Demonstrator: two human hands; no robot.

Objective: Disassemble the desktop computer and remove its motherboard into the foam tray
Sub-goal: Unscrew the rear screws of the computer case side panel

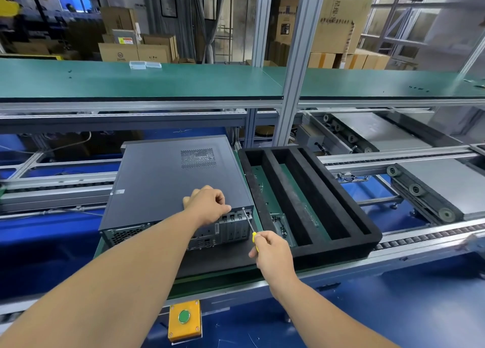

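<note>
The dark grey desktop computer (pixel 162 182) lies on its side on a green pallet, its rear ports facing me and its side cover closed. My left hand (pixel 208 204) rests on the cover's near right edge with fingers curled over the rim. My right hand (pixel 273 249) grips a yellow-handled screwdriver (pixel 250 227); its tip sits at a screw on the case's top rear corner. The black foam tray (pixel 338 203) stands just right of the computer, with long slots showing green underneath.
A yellow box with a green push button (pixel 184 317) is fixed to the bench front below my arms. Roller conveyor rails (pixel 420 236) run left and right. A green shelf (pixel 131 80) spans above, held by aluminium posts (pixel 291 90).
</note>
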